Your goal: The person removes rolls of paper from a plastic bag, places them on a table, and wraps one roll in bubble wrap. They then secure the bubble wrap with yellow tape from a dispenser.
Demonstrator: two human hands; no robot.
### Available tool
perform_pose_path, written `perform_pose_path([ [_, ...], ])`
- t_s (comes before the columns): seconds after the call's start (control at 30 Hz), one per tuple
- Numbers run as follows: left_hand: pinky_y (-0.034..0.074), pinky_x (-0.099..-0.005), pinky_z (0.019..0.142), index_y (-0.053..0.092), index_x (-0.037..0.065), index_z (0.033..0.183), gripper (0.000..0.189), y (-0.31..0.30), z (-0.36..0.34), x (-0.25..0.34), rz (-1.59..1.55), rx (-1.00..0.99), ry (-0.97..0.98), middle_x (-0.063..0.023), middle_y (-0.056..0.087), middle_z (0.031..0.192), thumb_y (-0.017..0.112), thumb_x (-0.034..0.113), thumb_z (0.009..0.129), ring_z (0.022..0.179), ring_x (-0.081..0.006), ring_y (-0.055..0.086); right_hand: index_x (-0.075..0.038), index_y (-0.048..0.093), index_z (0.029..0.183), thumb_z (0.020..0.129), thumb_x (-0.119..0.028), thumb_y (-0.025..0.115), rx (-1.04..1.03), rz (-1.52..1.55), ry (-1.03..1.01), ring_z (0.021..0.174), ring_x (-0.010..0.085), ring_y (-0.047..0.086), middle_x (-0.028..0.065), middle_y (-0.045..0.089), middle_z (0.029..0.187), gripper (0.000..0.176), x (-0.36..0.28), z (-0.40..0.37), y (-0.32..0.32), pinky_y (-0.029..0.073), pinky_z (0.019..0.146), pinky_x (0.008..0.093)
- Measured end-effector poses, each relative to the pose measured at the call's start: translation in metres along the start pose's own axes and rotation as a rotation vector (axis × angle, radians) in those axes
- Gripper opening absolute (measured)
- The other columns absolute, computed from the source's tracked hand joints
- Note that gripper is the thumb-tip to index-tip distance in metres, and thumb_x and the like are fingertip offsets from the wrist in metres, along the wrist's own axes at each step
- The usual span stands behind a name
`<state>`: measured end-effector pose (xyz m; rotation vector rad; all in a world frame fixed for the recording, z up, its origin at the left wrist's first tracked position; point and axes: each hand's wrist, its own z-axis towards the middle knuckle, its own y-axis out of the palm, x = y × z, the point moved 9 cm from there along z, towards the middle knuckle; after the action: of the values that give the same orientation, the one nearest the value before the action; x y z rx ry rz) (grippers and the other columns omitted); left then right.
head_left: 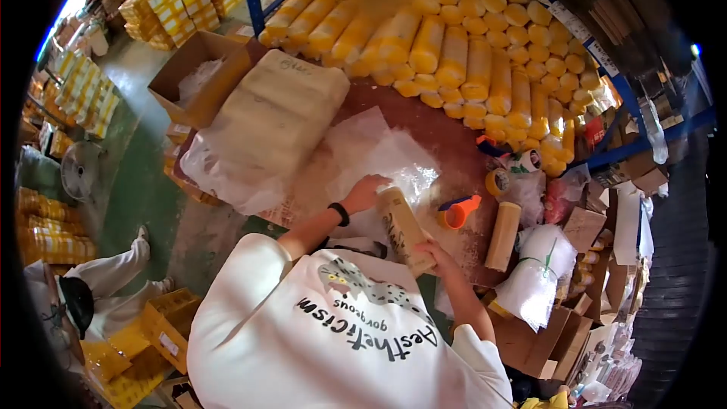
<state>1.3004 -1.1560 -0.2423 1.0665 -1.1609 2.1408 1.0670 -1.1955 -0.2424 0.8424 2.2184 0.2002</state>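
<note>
A long brown paper-wrapped package point(403, 229) with dark handwriting lies slanted in front of my chest. My right hand point(437, 255) is wrapped round its lower end. Beside its upper end, my left hand point(369, 192), with a black band on the wrist, has its fingers closed at the edge of some clear plastic point(413, 170); the fingertips are partly hidden. An orange and blue tape dispenser point(459, 213) sits to the right of the package. Farther right, a second brown package point(503, 236) lies on the reddish table point(463, 132).
Yellow-wrapped rolls point(477, 68) are stacked at the back. Left of them are a large wrapped bundle point(284, 98) and an open carton point(198, 79). Tape rolls point(497, 181) and bagged plastic point(539, 269) sit at right. Another person's legs point(113, 280) show at far left.
</note>
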Motion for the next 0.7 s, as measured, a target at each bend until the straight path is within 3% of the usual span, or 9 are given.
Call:
perform_pose_path([
  [0.03, 0.046, -0.0380, 0.086, 0.061, 0.009, 0.113, 0.044, -0.001, 0.004, 0.018, 0.040, -0.051, 0.043, -0.0110, 0.061, 0.106, 0.060, -0.001, 0.070, 0.099, -0.0313, 0.054, -0.008, 0.036, 0.139, 0.076, -0.008, 0.063, -0.002, 0.008, -0.094, 0.096, 0.0207, 0.062, 0.0100, 0.058, 0.116, 0.068, -0.005, 0.005, 0.000, 0.054, 0.079, 0.0344],
  [0.13, 0.046, -0.0372, 0.085, 0.058, 0.011, 0.117, 0.051, -0.002, 0.013, 0.078, 0.129, -0.177, 0.192, -0.0104, 0.061, 0.106, 0.060, -0.002, 0.068, 0.100, -0.0303, 0.054, -0.008, 0.036, 0.138, 0.077, -0.009, 0.062, 0.015, -0.062, -0.185, 0.096, 0.0217, 0.062, 0.0100, 0.058, 0.115, 0.066, -0.023, 0.000, 0.015, 0.054, 0.079, 0.0349],
  [0.23, 0.046, -0.0374, 0.088, 0.050, 0.014, 0.126, 0.063, 0.007, 0.013, 0.121, 0.160, -0.285, 0.355, -0.0107, 0.060, 0.105, 0.059, -0.004, 0.066, 0.101, -0.0306, 0.053, -0.008, 0.036, 0.137, 0.077, -0.011, 0.062, 0.029, 0.088, -0.151, 0.098, 0.0227, 0.061, 0.0104, 0.057, 0.116, 0.065, -0.019, 0.003, 0.020, 0.054, 0.080, 0.0358],
  [0.33, 0.049, -0.0387, 0.085, 0.052, 0.012, 0.121, 0.059, 0.006, 0.009, 0.135, 0.130, -0.246, 0.445, -0.0121, 0.057, 0.113, 0.060, -0.003, 0.065, 0.102, -0.0333, 0.054, -0.008, 0.035, 0.137, 0.078, -0.013, 0.061, 0.040, 0.147, -0.316, 0.100, 0.0241, 0.060, 0.0112, 0.055, 0.118, 0.064, -0.025, 0.008, 0.025, 0.053, 0.082, 0.0369],
  [0.47, 0.049, -0.0376, 0.083, 0.054, 0.005, 0.107, 0.036, -0.045, 0.009, 0.098, 0.099, 0.192, 0.141, -0.0129, 0.056, 0.104, 0.060, -0.002, 0.073, 0.103, -0.0310, 0.053, -0.006, 0.031, 0.139, 0.076, -0.016, 0.062, 0.024, 0.173, -0.497, 0.111, 0.0273, 0.054, 0.0130, 0.050, 0.126, 0.071, -0.023, 0.010, 0.024, 0.048, 0.091, 0.0396],
  [0.5, 0.049, -0.0376, 0.078, 0.053, 0.005, 0.100, 0.023, -0.051, 0.006, 0.082, 0.043, 0.256, 0.091, -0.0124, 0.055, 0.095, 0.059, -0.001, 0.079, 0.094, -0.0295, 0.055, -0.005, 0.031, 0.139, 0.075, -0.018, 0.061, 0.027, 0.141, -0.534, 0.115, 0.0275, 0.052, 0.0132, 0.048, 0.129, 0.072, -0.025, 0.009, 0.024, 0.046, 0.095, 0.0386],
  [0.6, 0.050, -0.0356, 0.071, 0.051, 0.005, 0.096, 0.021, -0.045, 0.002, 0.061, 0.065, 0.152, -0.045, -0.0124, 0.054, 0.084, 0.059, -0.003, 0.079, 0.079, -0.0286, 0.057, -0.006, 0.031, 0.139, 0.076, -0.020, 0.060, -0.048, 0.279, -0.531, 0.114, 0.0267, 0.052, 0.0130, 0.048, 0.129, 0.071, -0.021, 0.011, 0.023, 0.045, 0.095, 0.0374],
  [0.63, 0.049, -0.0333, 0.064, 0.050, 0.004, 0.091, 0.016, -0.034, 0.000, 0.049, -0.167, 0.063, -0.207, -0.0126, 0.053, 0.077, 0.059, -0.004, 0.079, 0.068, -0.0287, 0.056, -0.005, 0.032, 0.138, 0.077, -0.022, 0.060, -0.029, 0.303, -0.491, 0.112, 0.0267, 0.054, 0.0134, 0.050, 0.128, 0.069, -0.014, 0.012, 0.020, 0.047, 0.093, 0.0377],
  [0.7, 0.048, -0.0361, 0.061, 0.050, 0.003, 0.086, 0.010, -0.041, -0.002, 0.062, -0.207, 0.053, -0.110, -0.0128, 0.055, 0.079, 0.058, 0.000, 0.080, 0.067, -0.0310, 0.056, -0.004, 0.035, 0.136, 0.078, -0.025, 0.060, 0.000, 0.338, -0.417, 0.109, 0.0267, 0.057, 0.0142, 0.052, 0.125, 0.067, -0.017, 0.024, 0.014, 0.049, 0.089, 0.0384],
])
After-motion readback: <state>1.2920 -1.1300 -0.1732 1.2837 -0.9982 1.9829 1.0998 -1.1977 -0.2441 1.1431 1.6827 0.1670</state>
